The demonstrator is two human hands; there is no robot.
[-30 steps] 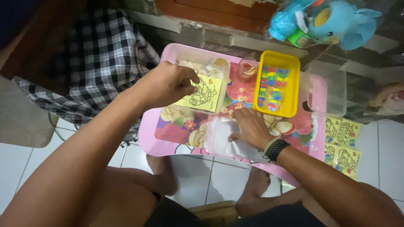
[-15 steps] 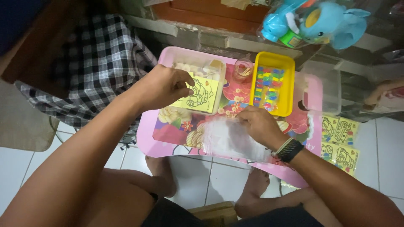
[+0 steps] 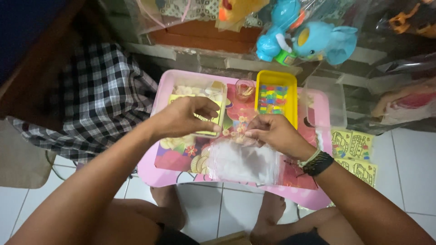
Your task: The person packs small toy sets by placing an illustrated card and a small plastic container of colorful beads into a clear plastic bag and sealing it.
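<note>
Over pink plastic table [image 3: 165, 174], both hands pinch clear plastic bag [image 3: 243, 161] mouth; next needs it pulled apart w/ L hand [image 3: 184, 119], R hand [image 3: 272, 134].

Clear plastic bag [image 3: 243, 161], flat on table

The left hand [image 3: 188, 119] covers most of the yellow card [image 3: 217, 119] beside the yellow tray [image 3: 275, 97], so its drawing cannot be read. The tray's small coloured pieces are too small to tell apart. Whether the right hand [image 3: 272, 134] pinches the clear bag [image 3: 243, 161] near the tray is hidden by its fingers. The toys [image 3: 299, 38] beyond the tray are cut off by the top edge.
</note>
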